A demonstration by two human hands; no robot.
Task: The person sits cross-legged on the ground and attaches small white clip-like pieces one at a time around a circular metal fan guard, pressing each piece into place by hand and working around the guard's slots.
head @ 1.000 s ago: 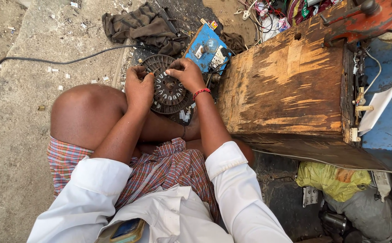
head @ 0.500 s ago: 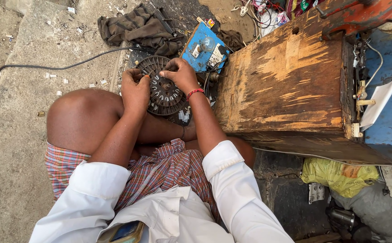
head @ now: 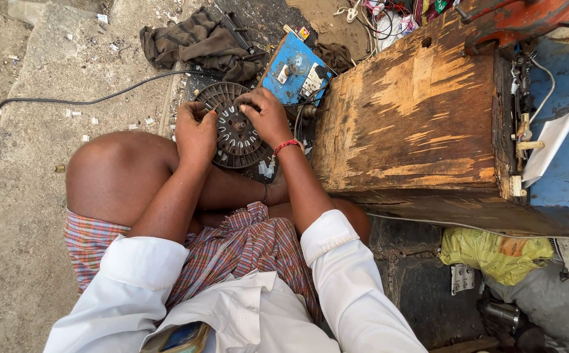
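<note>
Dusty concrete ground (head: 29, 216), worn wooden box (head: 415, 124), both hands grasping slotted round motor core (head: 235, 131)

My roadside repair spot.
I sit on dirt by a worn bench (head: 415, 124); wires (head: 389, 16) behind it, rag (head: 196, 42) left.

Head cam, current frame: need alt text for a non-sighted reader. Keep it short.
Seen from above, a seated person's left hand and right hand grip a round slotted metal motor core on the ground. A blue switch box and a worn wooden crate sit beside it, a dark rag beyond.
</note>
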